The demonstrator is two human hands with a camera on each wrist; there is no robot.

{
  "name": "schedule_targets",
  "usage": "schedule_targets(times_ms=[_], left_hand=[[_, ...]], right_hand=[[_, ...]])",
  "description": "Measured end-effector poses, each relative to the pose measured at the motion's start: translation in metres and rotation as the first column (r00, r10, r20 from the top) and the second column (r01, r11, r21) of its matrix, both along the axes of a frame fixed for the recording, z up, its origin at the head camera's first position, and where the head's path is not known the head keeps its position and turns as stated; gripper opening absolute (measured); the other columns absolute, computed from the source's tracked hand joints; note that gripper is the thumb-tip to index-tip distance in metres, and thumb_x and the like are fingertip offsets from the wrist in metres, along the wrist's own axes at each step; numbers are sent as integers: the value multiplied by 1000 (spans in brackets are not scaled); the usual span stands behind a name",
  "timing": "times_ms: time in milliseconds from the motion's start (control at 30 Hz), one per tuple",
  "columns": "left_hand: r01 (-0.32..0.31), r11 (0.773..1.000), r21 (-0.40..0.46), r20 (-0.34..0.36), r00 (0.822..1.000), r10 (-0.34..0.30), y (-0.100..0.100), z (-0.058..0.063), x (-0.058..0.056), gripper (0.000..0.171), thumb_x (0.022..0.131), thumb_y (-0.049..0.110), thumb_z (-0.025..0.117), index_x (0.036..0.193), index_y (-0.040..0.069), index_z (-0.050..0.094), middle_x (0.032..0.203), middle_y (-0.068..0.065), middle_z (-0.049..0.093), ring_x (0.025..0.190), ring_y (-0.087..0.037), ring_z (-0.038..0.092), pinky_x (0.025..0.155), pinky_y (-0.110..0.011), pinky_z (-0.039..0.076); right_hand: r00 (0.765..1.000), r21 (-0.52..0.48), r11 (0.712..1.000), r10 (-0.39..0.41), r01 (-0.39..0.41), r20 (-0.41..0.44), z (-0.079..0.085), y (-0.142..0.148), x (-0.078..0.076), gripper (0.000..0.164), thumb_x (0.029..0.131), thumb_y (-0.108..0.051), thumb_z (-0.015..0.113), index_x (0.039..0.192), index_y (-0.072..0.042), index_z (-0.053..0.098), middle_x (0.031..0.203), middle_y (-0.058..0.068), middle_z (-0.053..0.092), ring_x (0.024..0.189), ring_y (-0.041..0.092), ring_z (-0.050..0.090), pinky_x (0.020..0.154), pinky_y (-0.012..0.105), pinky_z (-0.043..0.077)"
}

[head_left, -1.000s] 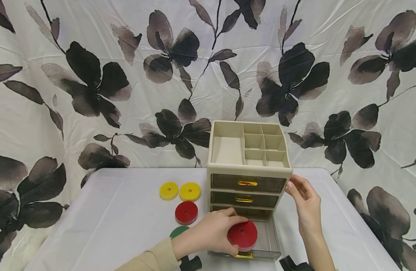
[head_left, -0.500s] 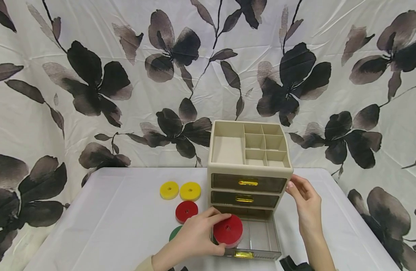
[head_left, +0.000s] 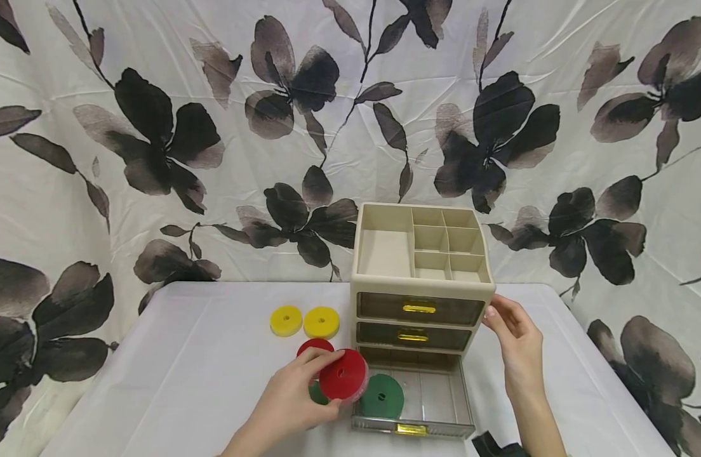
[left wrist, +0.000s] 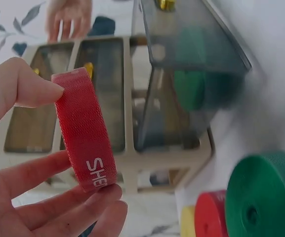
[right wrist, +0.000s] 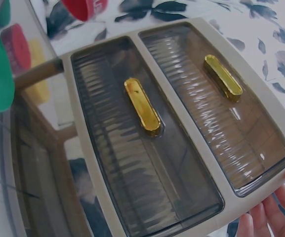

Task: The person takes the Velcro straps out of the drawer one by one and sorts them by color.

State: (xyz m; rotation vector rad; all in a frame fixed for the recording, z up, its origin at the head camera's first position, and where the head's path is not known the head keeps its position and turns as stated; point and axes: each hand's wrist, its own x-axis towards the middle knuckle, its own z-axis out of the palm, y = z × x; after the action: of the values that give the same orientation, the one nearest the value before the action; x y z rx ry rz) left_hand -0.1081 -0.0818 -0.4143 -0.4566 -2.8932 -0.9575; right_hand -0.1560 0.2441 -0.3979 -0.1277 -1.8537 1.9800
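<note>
My left hand [head_left: 296, 397] pinches a red roll of tape [head_left: 348, 376] between thumb and fingers, lifted just left of the pulled-out bottom drawer [head_left: 442, 406]. White letters show on its rim in the left wrist view. A green roll [head_left: 381, 400] lies flat at the left side of that drawer. My right hand [head_left: 519, 346] touches the right side of the cream drawer organizer [head_left: 421, 285] with its fingertips; in the right wrist view the fingers [right wrist: 275, 210] lie along its edge. Behind my left hand are another red roll [head_left: 314, 344] and a partly hidden green roll [head_left: 317, 394].
Two yellow rolls [head_left: 286, 321] lie side by side on the white table [head_left: 207, 355], left of the organizer. Its upper two drawers [head_left: 393, 307], with gold handles, are closed. Compartments fill its top. A flowered cloth [head_left: 213, 158] hangs behind.
My left hand has lifted the red roll out of the drawer and leftward, uncovering the green roll inside. My right hand has stayed at the organizer's side.
</note>
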Motion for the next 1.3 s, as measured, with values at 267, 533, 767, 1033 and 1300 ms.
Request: schedule_targets(times_ms=[267, 533, 767, 1033, 1300], left_hand=[[-169, 986, -15, 8, 986, 169, -21, -8, -9, 63, 64, 23, 84, 124, 22, 64, 114, 6, 63, 90, -10, 58, 67, -21, 54], [-289, 956, -37, 24, 957, 290, -44, -17, -20, 61, 69, 26, 82, 127, 19, 63, 118, -2, 63, 92, -18, 61, 71, -30, 56], [-338, 940, -54, 41, 939, 340, -65, -32, -32, 61, 73, 29, 78, 129, 12, 62, 120, -9, 64, 98, -26, 62, 74, -40, 57], [-371, 927, -52, 62, 926, 374, -82, -48, -43, 61, 73, 26, 77, 129, 8, 60, 117, -14, 65, 101, -30, 61, 76, -46, 57], [-394, 914, -100, 72, 913, 402, -97, -60, -55, 60, 75, 26, 75, 128, 3, 60, 112, -18, 65, 95, -31, 62, 74, -47, 57]], right_hand=[[1000, 8, 1000, -4, 4, 3, -1, 1, 1, 29, 93, -11, 62, 119, -1, 59, 107, -8, 64, 99, 1, 63, 83, 11, 51], [1000, 16, 1000, -6, 6, 8, -1, 1, 1, 29, 93, -12, 61, 120, -1, 59, 107, -8, 64, 100, 1, 63, 83, 11, 51], [1000, 13, 1000, -5, 5, -2, 0, 0, 1, 28, 93, -11, 61, 119, -1, 59, 107, -8, 64, 99, 1, 63, 82, 11, 51], [1000, 19, 1000, -5, 5, 1, 1, 0, 1, 29, 93, -11, 61, 120, -1, 59, 107, -8, 64, 99, 2, 63, 82, 11, 51], [1000, 24, 1000, -5, 5, 7, 1, -1, 1, 29, 93, -12, 61, 120, -1, 59, 107, -8, 64, 98, 2, 63, 82, 11, 51]])
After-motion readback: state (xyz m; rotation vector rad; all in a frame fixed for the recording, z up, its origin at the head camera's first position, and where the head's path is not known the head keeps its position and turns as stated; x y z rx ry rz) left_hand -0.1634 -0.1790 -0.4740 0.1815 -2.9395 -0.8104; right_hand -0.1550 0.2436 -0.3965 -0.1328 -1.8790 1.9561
